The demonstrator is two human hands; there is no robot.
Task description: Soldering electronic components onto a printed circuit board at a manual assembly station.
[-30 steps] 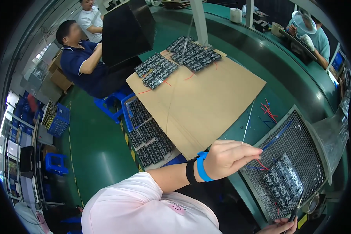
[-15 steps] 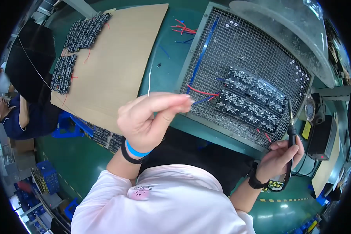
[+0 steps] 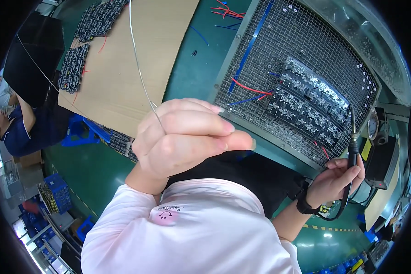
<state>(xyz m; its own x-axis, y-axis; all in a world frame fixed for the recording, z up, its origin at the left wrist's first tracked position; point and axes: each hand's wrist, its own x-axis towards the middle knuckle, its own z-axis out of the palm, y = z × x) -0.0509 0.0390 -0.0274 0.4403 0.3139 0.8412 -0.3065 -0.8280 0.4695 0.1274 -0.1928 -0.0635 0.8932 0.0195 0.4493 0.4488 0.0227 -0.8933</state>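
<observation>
My left hand (image 3: 182, 137) is raised close to the camera, fingers pinched on a thin silvery wire (image 3: 139, 68) that runs up and away over the cardboard. My right hand (image 3: 338, 178), with a dark wristband, grips a black soldering iron (image 3: 351, 137) with its tip pointing up beside the right corner of a wire mesh rack (image 3: 278, 50). Rows of dark circuit boards (image 3: 310, 105) lie on the mesh with red and blue leads (image 3: 246, 89) trailing from them. Neither hand touches the boards.
A brown cardboard sheet (image 3: 137, 55) on the green bench carries more dark boards (image 3: 73, 68) at its far left. A co-worker in dark blue (image 3: 18, 132) sits at the left. Blue crates (image 3: 55, 196) stand on the green floor. Black equipment (image 3: 383, 160) sits right of the rack.
The view has swung from the cardboard toward the mesh rack. My left hand has come closer to the camera, and the thin wire now shows in it. My right hand keeps the iron.
</observation>
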